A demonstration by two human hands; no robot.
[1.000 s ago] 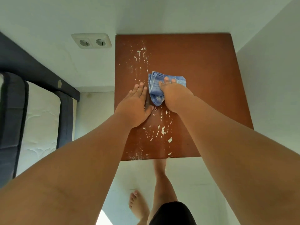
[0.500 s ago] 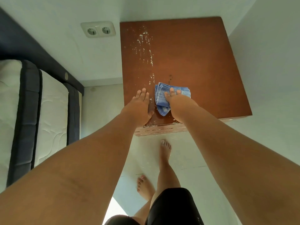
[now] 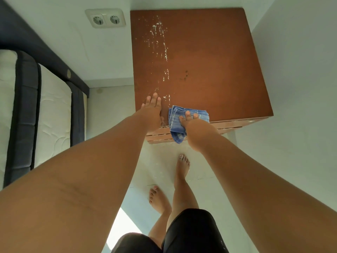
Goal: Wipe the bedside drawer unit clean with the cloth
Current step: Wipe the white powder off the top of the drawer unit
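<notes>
The brown bedside drawer unit [image 3: 209,57] stands against the wall, its top streaked with white flecks down the left side. A folded blue checked cloth [image 3: 175,123] lies at the unit's front edge, one corner hanging over the drawer fronts. My right hand [image 3: 191,125] presses down on the cloth and grips it. My left hand [image 3: 152,110] rests flat on the top just left of the cloth, fingers together, holding nothing.
A double wall socket [image 3: 105,18] sits left of the unit. A mattress with dark edging [image 3: 36,110] stands on the left. My bare feet [image 3: 182,165] stand on the pale floor in front of the unit. A white wall [image 3: 300,70] closes the right side.
My right hand has dragged the cloth from mid-top toward me to the front edge, where it now overhangs. My left hand came back with it. The view has tilted down.
</notes>
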